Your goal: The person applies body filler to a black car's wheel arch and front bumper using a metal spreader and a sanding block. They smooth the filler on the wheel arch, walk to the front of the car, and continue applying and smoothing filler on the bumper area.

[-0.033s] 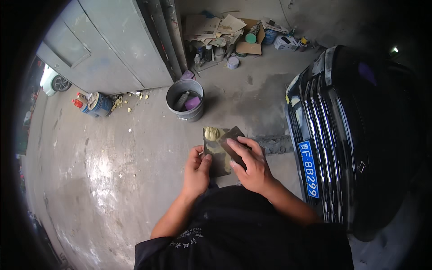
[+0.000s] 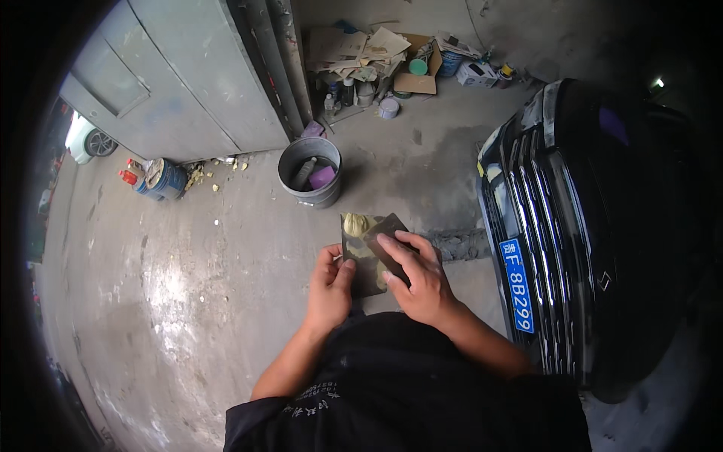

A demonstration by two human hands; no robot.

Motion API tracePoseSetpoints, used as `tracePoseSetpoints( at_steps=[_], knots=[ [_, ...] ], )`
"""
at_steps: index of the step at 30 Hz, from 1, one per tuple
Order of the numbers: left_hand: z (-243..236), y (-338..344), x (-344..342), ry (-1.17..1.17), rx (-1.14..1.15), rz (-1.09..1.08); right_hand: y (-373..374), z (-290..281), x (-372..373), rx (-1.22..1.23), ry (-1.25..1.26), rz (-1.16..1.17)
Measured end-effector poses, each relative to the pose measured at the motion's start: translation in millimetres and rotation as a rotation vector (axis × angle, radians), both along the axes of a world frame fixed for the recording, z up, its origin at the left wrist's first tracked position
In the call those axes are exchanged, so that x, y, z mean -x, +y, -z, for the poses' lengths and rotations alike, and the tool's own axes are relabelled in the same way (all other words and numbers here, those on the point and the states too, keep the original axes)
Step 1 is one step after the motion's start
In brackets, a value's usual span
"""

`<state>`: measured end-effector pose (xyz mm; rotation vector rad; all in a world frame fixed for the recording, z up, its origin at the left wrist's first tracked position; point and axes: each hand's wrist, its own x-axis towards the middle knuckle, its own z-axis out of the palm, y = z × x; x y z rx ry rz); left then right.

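Head view: left fingers (image 2: 345,274) grip a board (image 2: 366,282) by its left edge, right fingers (image 2: 396,246) a spreader (image 2: 391,224).

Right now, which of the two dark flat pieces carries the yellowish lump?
The dark flat piece held in the left hand: the lump sits near its far left corner. The other piece, held in the right hand, shows no such lump.

Grey floor (image 2: 248,241), dark bucket (image 2: 320,198) standing on it, white tub (image 2: 388,111), blue pail (image 2: 175,181)

The left grip (image 2: 330,288) has open floor (image 2: 233,301) across frame left; a bucket (image 2: 327,193) obstructs upper centre, a black car (image 2: 640,256) the frame's right.
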<state>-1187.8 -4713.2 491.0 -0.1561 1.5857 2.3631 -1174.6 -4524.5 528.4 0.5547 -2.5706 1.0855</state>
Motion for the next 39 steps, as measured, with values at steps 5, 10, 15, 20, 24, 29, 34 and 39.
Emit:
tracePoseSetpoints(
  at_steps=[5, 10, 15, 20, 24, 29, 34, 39],
  knots=[
    [-7.7, -38.1, 62.8, 0.099, 0.08, 0.128, -43.7, -15.0, 45.9, -0.162, -0.003, 0.054],
    [-19.9, -49.4, 106.1, 0.508, 0.493, 0.003, -40.3, -4.0, 80.4, 0.058, -0.188, 0.044],
    [-8.6, -61.7, 171.2, 0.547, 0.36, -0.08, -9.0, -8.3, 105.1, 1.142, -0.56, -0.029],
    [2.8, -60.6, 218.0, 0.354, 0.141, 0.061, 18.4, 5.2, 142.1, 1.604, -0.547, -0.214],
    [17.8, -35.1, 259.5, 0.281, 0.08, 0.072, 48.9, 25.8, 178.4, 1.613, -0.577, -0.2],
    [43.7, 14.3, 334.8, 0.226, 0.098, 0.112, 99.6, 72.3, 240.8, 1.614, -0.579, -0.107],
    [57.6, 86.2, 433.1, 0.23, 0.19, 0.172, 175.8, 96.6, 318.4, 1.661, -0.591, -0.073],
    [53.1, 177.4, 529.6, 0.207, 0.225, 0.335, 252.9, 82.9, 365.7, 1.684, -0.613, 0.142]
  ],
)
